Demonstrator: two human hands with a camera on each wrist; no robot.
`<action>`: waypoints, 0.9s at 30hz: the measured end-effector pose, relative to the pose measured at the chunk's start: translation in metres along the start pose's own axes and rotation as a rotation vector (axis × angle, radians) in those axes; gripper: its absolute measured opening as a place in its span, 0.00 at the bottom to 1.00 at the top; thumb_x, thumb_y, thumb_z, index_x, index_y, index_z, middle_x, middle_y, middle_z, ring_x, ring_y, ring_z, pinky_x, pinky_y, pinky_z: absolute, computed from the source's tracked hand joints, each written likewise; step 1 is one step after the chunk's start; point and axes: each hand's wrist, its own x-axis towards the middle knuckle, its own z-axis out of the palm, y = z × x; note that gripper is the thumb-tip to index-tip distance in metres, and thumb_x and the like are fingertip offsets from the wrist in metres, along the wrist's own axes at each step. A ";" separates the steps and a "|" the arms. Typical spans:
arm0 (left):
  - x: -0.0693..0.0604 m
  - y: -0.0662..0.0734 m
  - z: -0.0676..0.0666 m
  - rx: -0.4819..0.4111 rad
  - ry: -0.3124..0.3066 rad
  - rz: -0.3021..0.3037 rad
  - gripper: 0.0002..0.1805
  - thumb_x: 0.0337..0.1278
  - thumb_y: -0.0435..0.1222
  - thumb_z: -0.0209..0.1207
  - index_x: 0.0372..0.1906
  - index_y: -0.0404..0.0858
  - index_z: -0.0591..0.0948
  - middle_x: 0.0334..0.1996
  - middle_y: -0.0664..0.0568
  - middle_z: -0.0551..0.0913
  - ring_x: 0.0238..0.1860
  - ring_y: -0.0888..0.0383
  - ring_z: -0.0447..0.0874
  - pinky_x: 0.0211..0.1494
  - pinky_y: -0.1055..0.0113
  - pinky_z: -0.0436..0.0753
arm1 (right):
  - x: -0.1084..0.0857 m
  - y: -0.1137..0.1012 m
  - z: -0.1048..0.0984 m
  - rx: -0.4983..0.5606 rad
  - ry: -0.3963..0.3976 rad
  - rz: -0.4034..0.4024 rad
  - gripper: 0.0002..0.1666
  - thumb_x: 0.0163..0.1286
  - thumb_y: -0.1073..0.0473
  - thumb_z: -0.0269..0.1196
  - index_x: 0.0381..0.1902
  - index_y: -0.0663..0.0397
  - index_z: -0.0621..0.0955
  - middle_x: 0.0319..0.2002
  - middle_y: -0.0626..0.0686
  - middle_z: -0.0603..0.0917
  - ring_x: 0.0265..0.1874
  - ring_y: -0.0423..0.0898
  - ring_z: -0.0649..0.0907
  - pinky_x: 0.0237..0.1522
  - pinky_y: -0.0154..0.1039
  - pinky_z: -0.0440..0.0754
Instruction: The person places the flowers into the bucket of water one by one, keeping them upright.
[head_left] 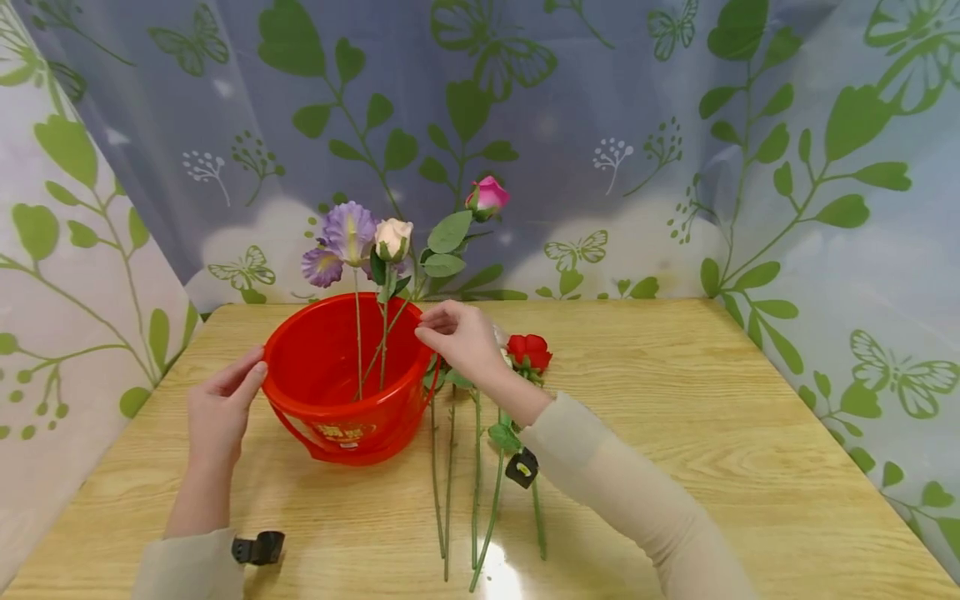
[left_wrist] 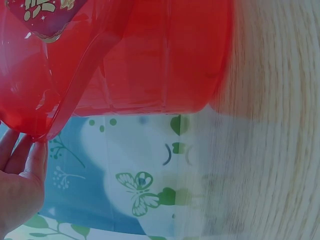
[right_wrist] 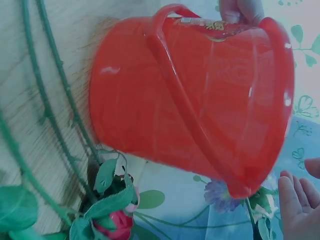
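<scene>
A red bucket (head_left: 348,421) stands on the left part of the table, its handle hanging down. Three stems lean in it: a purple flower (head_left: 349,233), a cream rose (head_left: 393,240) and a pink rose (head_left: 489,195). My left hand (head_left: 217,412) holds the bucket's left rim between thumb and fingers; in the left wrist view its fingertips (left_wrist: 36,150) touch the red plastic (left_wrist: 165,55). By the right rim is my right hand (head_left: 468,342), fingers slightly bent and holding nothing. The right wrist view shows a gap between this hand (right_wrist: 300,200) and the bucket (right_wrist: 200,100).
Several loose stems lie right of the bucket under my right forearm, among them a red flower (head_left: 529,352) and a green leaf (head_left: 505,437). A patterned curtain (head_left: 555,150) hangs behind the wooden table (head_left: 675,417). Black straps sit at both wrists.
</scene>
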 end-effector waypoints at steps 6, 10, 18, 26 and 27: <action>0.000 -0.001 0.000 -0.020 0.004 -0.002 0.14 0.47 0.29 0.62 0.43 0.34 0.82 0.34 0.61 0.82 0.41 0.67 0.77 0.40 0.82 0.75 | -0.017 0.011 -0.021 0.033 0.021 0.029 0.10 0.57 0.62 0.63 0.37 0.59 0.80 0.34 0.51 0.82 0.33 0.44 0.80 0.33 0.34 0.79; 0.000 0.000 0.001 -0.021 0.005 -0.013 0.14 0.47 0.30 0.62 0.43 0.34 0.82 0.33 0.62 0.82 0.41 0.67 0.77 0.40 0.82 0.75 | -0.027 0.023 -0.032 0.029 0.033 0.050 0.10 0.57 0.62 0.63 0.37 0.60 0.80 0.36 0.52 0.82 0.34 0.44 0.80 0.32 0.35 0.78; 0.002 0.001 0.000 -0.026 -0.002 -0.012 0.14 0.46 0.30 0.62 0.42 0.37 0.83 0.36 0.60 0.82 0.42 0.66 0.76 0.41 0.81 0.74 | -0.043 0.046 -0.049 0.000 0.029 0.080 0.09 0.57 0.65 0.62 0.36 0.65 0.79 0.34 0.55 0.81 0.33 0.48 0.80 0.33 0.36 0.79; 0.001 -0.001 -0.001 -0.016 -0.015 -0.011 0.14 0.46 0.30 0.62 0.43 0.36 0.82 0.35 0.62 0.82 0.42 0.68 0.77 0.40 0.82 0.74 | -0.064 0.062 -0.061 -0.035 0.005 0.129 0.07 0.57 0.66 0.62 0.34 0.62 0.79 0.32 0.53 0.81 0.32 0.46 0.80 0.33 0.36 0.78; 0.001 -0.001 -0.001 -0.017 -0.014 -0.014 0.14 0.46 0.30 0.62 0.43 0.37 0.82 0.35 0.62 0.82 0.42 0.68 0.76 0.41 0.82 0.74 | -0.067 0.065 -0.062 -0.038 0.001 0.129 0.07 0.57 0.66 0.62 0.34 0.62 0.79 0.32 0.53 0.81 0.32 0.46 0.80 0.33 0.36 0.78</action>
